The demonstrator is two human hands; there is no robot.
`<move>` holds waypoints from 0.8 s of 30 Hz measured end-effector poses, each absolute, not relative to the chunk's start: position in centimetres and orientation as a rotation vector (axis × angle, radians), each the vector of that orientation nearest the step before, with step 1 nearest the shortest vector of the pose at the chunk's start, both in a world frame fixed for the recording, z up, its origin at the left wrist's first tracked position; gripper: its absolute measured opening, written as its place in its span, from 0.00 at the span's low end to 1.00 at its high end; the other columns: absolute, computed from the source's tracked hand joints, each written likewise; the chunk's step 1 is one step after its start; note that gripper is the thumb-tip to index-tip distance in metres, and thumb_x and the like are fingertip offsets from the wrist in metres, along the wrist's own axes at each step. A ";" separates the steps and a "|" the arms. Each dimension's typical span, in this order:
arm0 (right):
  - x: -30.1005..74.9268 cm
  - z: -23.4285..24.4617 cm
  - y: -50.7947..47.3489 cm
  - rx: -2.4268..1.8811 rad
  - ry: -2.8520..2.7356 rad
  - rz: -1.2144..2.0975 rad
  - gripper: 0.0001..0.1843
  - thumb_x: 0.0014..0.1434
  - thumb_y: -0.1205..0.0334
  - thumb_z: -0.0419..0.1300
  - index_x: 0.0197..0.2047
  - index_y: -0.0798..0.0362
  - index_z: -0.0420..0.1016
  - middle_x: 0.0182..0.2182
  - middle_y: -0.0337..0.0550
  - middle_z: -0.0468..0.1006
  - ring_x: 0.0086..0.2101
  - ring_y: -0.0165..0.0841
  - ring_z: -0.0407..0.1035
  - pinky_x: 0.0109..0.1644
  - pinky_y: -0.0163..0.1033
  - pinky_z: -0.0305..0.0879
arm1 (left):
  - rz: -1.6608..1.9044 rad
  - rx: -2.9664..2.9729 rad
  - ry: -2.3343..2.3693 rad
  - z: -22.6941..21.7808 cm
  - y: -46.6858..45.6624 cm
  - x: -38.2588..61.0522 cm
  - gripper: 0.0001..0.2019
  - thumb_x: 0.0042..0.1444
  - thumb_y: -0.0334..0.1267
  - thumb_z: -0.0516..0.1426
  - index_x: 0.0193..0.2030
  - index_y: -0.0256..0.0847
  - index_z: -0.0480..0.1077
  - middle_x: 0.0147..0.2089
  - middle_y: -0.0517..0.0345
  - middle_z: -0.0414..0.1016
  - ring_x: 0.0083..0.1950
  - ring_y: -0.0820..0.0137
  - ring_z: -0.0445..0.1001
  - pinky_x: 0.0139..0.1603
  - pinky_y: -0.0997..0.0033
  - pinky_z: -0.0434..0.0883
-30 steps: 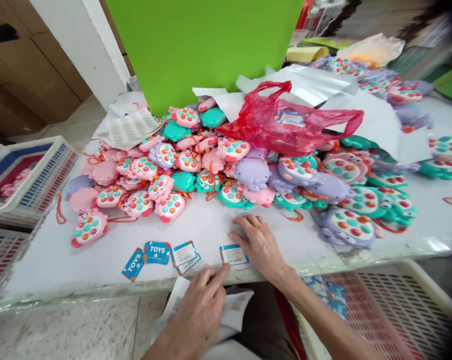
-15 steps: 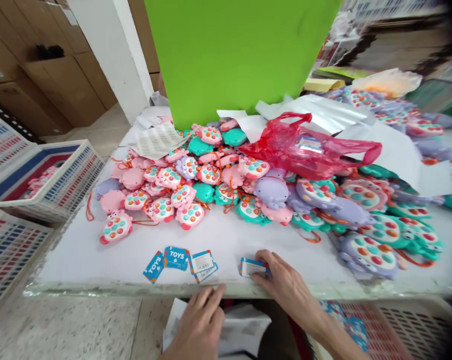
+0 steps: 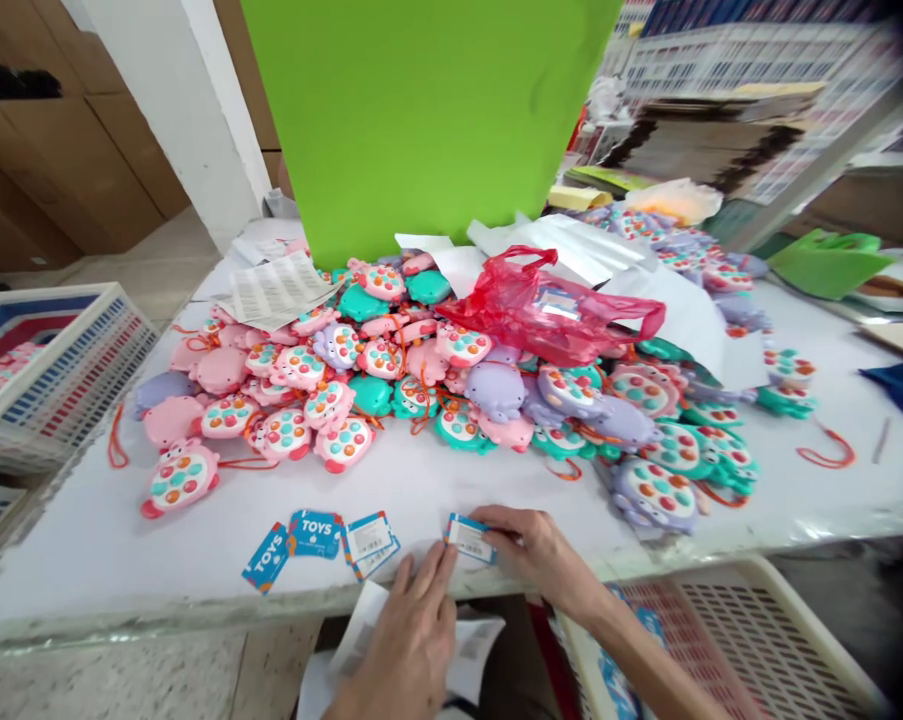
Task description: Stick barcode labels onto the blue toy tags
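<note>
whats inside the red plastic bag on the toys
The translucent red plastic bag shows a blue-and-white printed card in its opening; crumpled folds cover anything deeper, so other contents cannot be told.

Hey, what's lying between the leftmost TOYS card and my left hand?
In the head view, another TOYS card lies next to the leftmost one, then two overlapping cards with white labels up, before your left hand.

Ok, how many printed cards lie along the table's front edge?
5 visible: two TOYS cards leftmost, two overlapping barcode cards beside them, one barcode card between left hand and right hand. Others may be hidden.
</note>
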State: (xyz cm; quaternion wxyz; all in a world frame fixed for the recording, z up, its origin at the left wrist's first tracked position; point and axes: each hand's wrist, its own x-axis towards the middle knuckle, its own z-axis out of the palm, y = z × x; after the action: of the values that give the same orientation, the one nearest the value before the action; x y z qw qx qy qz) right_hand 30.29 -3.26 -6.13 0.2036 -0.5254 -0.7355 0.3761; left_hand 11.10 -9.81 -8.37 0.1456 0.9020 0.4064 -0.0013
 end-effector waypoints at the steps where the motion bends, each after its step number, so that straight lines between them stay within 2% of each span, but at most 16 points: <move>1: 30.6 -6.2 -3.1 -1.458 -2.044 1.065 0.14 0.55 0.67 0.51 0.36 0.52 0.77 0.31 0.40 0.80 0.32 0.35 0.74 0.38 0.36 0.68 | 0.020 2.611 1.176 -8.5 -10.0 11.0 0.18 0.51 0.33 0.52 0.48 0.28 0.69 0.67 0.40 0.50 0.67 0.53 0.49 0.60 0.48 0.59; 4: 31.1 -6.2 -2.7 -1.470 -2.001 1.073 0.15 0.56 0.64 0.50 0.39 0.54 0.78 0.33 0.43 0.81 0.32 0.37 0.74 0.36 0.37 0.69 | 0.196 2.708 1.192 -8.8 -10.9 10.3 0.13 0.55 0.37 0.52 0.44 0.32 0.70 0.63 0.43 0.60 0.64 0.56 0.56 0.58 0.53 0.62; 6: 30.4 -6.0 -2.6 -1.461 -1.987 1.081 0.16 0.57 0.63 0.50 0.42 0.56 0.76 0.33 0.45 0.80 0.31 0.37 0.74 0.34 0.37 0.69 | 0.401 2.779 1.259 -9.1 -12.0 9.3 0.09 0.58 0.34 0.50 0.38 0.36 0.71 0.57 0.47 0.68 0.60 0.60 0.63 0.55 0.58 0.65; 8: 28.6 -5.7 -2.6 -1.404 -2.016 1.108 0.15 0.57 0.63 0.51 0.42 0.57 0.76 0.32 0.44 0.80 0.30 0.36 0.74 0.34 0.35 0.69 | 0.572 2.793 1.361 -9.5 -13.3 8.0 0.11 0.59 0.28 0.48 0.32 0.39 0.70 0.53 0.51 0.73 0.56 0.63 0.67 0.53 0.61 0.67; 12: 23.4 -4.9 -2.6 -1.236 -2.181 1.116 0.11 0.56 0.69 0.54 0.40 0.53 0.76 0.32 0.38 0.80 0.31 0.31 0.73 0.37 0.32 0.68 | 0.600 2.705 1.498 -9.9 -15.5 4.9 0.13 0.57 0.24 0.46 0.29 0.40 0.67 0.54 0.49 0.71 0.58 0.62 0.66 0.53 0.61 0.68; 15: 20.4 -4.8 -2.6 -1.137 -2.363 1.042 0.13 0.54 0.74 0.56 0.40 0.50 0.75 0.33 0.37 0.79 0.35 0.31 0.72 0.43 0.34 0.67 | 0.522 2.637 1.570 -9.9 -16.1 3.1 0.11 0.54 0.23 0.46 0.30 0.39 0.66 0.57 0.46 0.69 0.60 0.60 0.63 0.53 0.60 0.68; 21: 18.1 -5.0 -2.2 -1.182 -2.636 0.724 0.17 0.46 0.75 0.62 0.41 0.53 0.69 0.42 0.48 0.71 0.42 0.43 0.66 0.42 0.44 0.67 | 0.551 2.629 1.618 -10.9 -15.9 2.2 0.12 0.54 0.22 0.46 0.30 0.39 0.66 0.57 0.46 0.68 0.60 0.59 0.62 0.53 0.59 0.69; 24: 17.6 -5.0 -2.3 -1.230 -2.704 0.624 0.16 0.45 0.75 0.64 0.36 0.53 0.67 0.40 0.48 0.71 0.40 0.44 0.67 0.41 0.46 0.66 | 0.604 2.667 1.606 -11.7 -15.7 2.2 0.12 0.54 0.23 0.46 0.29 0.40 0.66 0.56 0.47 0.69 0.60 0.60 0.63 0.52 0.60 0.69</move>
State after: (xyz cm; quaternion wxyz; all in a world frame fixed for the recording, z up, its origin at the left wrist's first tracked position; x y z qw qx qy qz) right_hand 17.58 -2.32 -5.02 0.0529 -0.4047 -0.8896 0.2053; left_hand 2.22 -15.72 -11.66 -0.0150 0.8409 0.5063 0.1905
